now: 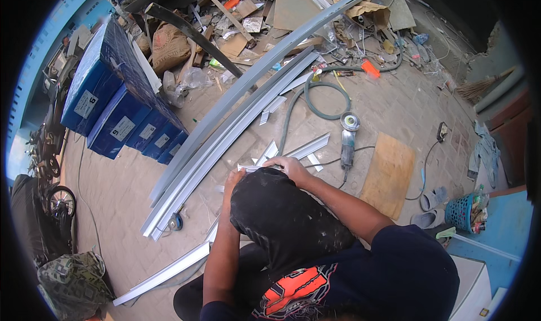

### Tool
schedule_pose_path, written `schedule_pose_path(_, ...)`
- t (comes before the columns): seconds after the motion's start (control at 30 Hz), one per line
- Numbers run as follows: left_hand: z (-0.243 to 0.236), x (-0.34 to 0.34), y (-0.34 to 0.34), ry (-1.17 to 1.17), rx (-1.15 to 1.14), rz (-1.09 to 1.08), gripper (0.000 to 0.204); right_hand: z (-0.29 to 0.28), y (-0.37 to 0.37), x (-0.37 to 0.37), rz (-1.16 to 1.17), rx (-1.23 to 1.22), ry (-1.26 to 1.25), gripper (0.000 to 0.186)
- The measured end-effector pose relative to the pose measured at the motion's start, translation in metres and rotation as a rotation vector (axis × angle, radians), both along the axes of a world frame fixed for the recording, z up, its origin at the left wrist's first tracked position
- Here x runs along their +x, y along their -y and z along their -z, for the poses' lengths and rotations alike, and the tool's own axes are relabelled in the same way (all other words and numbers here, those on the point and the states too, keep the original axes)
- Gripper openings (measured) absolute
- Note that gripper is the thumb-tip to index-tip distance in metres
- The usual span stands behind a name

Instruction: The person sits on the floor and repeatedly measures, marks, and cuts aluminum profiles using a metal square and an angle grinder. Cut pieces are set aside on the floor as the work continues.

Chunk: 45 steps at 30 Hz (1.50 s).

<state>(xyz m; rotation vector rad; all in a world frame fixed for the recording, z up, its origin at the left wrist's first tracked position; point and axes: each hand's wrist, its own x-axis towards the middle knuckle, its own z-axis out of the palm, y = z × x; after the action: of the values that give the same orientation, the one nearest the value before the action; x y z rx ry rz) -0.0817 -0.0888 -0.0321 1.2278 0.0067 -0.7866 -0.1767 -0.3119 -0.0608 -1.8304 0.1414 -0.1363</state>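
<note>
The left hand point(235, 179) is clamped on a short white strip point(248, 167), positioned just beyond the knee point(262, 200). The right hand point(288, 169) is at the strip's other end; its grip is partly hidden and cannot be determined. White labels point(85, 104) identify stacked blue boxes point(121, 50). Surface: paved floor point(127, 188), bordered by rubble point(235, 46).

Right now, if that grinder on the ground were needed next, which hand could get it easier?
Probably the right hand: it's nearer the angle grinder, which lies to its right. The left hand is farther away. Both are at a white piece, though.
</note>
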Motion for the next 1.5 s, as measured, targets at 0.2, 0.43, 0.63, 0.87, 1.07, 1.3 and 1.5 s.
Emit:
schedule_pose_path(0.2,0.06,0.022,-0.037,0.358,0.413,0.149,0.047,0.154,0.051,0.037,0.468,0.12,-0.461,0.037)
schedule_pose_path(0.43,-0.017,0.105,-0.117,0.158,0.537,-0.092,0.066,0.304,0.139,0.182,0.712,-0.272,-0.206,0.033)
schedule_pose_path(0.63,-0.048,0.124,-0.236,0.372,0.957,0.054,0.048,0.273,0.082,0.209,0.554,0.27,-0.093,0.053)
schedule_pose_path(0.87,-0.005,0.079,-0.352,0.611,1.473,0.404,0.044,0.16,0.027,0.067,0.54,-0.225,-0.203,0.045)
schedule_pose_path(1.07,0.024,0.036,-0.357,0.299,1.299,0.834,0.05,0.167,0.035,-0.13,0.607,-0.084,-0.232,0.033)
schedule_pose_path(1.3,0.01,0.062,-0.344,0.55,1.314,0.604,0.05,0.209,0.11,-0.313,1.307,-0.273,-0.582,0.025)
schedule_pose_path(1.5,-0.013,0.059,-0.319,0.496,1.254,0.619,0.048,0.253,0.184,-0.404,1.533,0.05,-0.328,0.014)
